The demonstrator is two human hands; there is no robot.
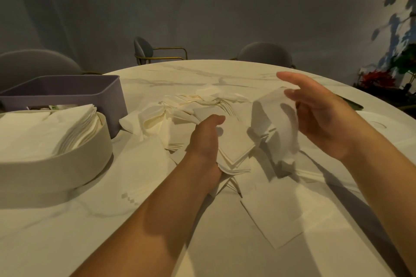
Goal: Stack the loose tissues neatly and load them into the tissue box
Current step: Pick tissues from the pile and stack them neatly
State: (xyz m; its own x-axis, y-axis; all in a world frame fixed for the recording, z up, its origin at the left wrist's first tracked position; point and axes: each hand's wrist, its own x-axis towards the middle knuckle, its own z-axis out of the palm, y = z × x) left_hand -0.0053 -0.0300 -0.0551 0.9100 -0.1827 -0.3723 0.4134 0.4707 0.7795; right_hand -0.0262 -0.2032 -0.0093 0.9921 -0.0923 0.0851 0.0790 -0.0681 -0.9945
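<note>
A small squared stack of white tissues [234, 146] lies in my left hand [206, 139], thumb on top and fingers underneath, just above the table. To its right, my right hand [319, 114] is raised and pinches the top edge of a single tissue [273, 123], which hangs down curled. Behind both hands a loose pile of tissues [180, 110] is spread over the table, with flat single tissues [270, 216] lying nearer me. The cream tissue box [56, 168] stands at the left, with a slanted stack of tissues [45, 130] sticking out of its open top.
A purple rectangular bin [67, 90] stands behind the cream box at the far left. The round marble table [225, 72] curves away at the back, with grey chairs [144, 49] beyond it. Plants and red flowers [378, 78] are at the right edge.
</note>
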